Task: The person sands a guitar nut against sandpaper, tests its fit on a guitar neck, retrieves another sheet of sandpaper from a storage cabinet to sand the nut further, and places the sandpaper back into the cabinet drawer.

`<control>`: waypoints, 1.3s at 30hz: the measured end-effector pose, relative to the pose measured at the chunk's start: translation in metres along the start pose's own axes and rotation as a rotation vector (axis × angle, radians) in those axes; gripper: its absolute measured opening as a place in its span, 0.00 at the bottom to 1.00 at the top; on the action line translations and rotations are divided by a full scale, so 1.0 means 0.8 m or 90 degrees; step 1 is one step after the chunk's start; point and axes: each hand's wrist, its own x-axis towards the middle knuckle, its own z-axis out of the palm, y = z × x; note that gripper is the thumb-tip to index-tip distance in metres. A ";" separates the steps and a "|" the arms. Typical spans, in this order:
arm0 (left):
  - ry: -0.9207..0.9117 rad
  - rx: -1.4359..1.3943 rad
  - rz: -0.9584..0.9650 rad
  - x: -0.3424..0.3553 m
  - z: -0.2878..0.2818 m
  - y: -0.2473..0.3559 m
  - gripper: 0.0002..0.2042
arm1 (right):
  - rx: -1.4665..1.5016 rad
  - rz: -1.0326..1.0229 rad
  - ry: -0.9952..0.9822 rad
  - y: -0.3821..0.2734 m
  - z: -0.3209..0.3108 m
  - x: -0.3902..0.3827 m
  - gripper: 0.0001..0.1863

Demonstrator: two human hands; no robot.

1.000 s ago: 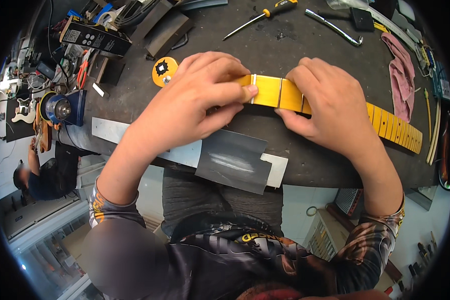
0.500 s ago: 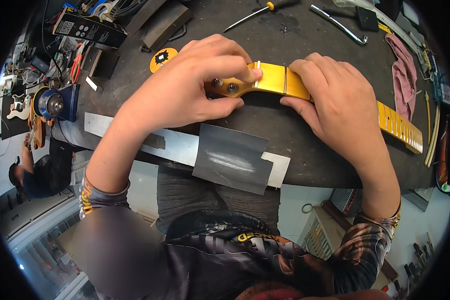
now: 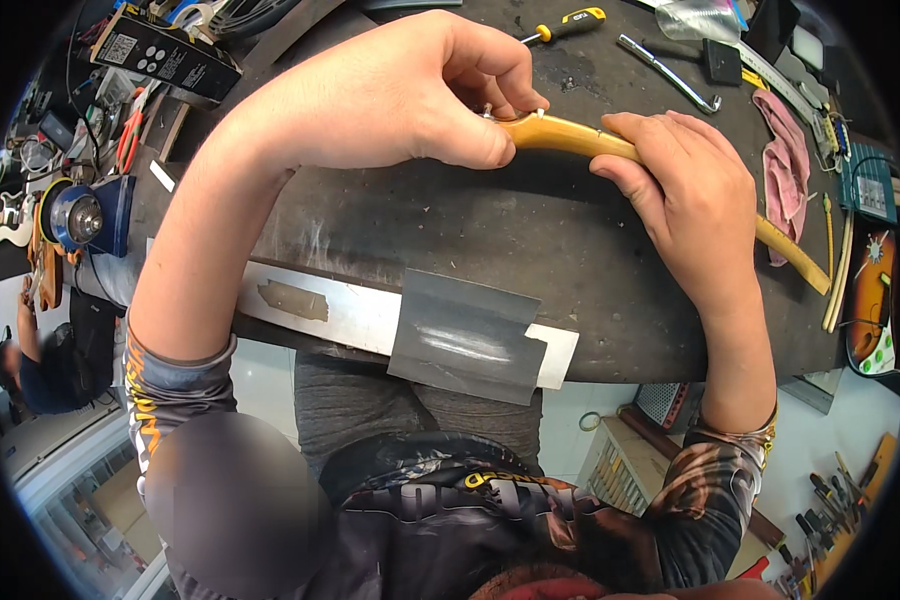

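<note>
A long yellow wooden guitar neck [image 3: 570,135] lies tilted on its edge over the dark round workbench [image 3: 450,240], running from the middle toward the right rim. My left hand [image 3: 390,95] pinches its near end between thumb and fingers, where small metal parts show. My right hand [image 3: 685,195] wraps around the neck's middle. The far part of the neck [image 3: 795,260] sticks out past my right hand.
A yellow-handled screwdriver [image 3: 565,22] and a metal wrench [image 3: 670,75] lie at the back. A pink rag [image 3: 785,150] sits at right. A blue grinder [image 3: 80,215] rests at left. A metal strip with grey tape [image 3: 465,340] runs along the bench's near edge.
The neck has been turned from lying flat, face up, onto its edge. My left hand rose and shifted to its end; the view moved closer.
</note>
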 end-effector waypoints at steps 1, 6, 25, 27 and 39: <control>-0.008 -0.009 -0.008 0.000 -0.001 0.000 0.15 | 0.000 0.001 -0.002 0.000 0.001 0.000 0.18; -0.025 -0.023 -0.026 0.001 -0.002 0.004 0.15 | 0.006 0.006 0.000 0.000 0.001 -0.001 0.18; -0.113 -0.157 -0.115 0.021 -0.023 -0.007 0.13 | 0.030 0.027 0.013 0.017 0.009 0.001 0.17; -0.079 -0.064 -0.082 0.019 -0.023 -0.004 0.13 | 0.027 0.022 0.020 0.016 0.009 0.002 0.16; 0.092 0.124 0.068 -0.038 0.043 -0.013 0.17 | 0.108 0.087 -0.110 -0.012 -0.016 -0.012 0.26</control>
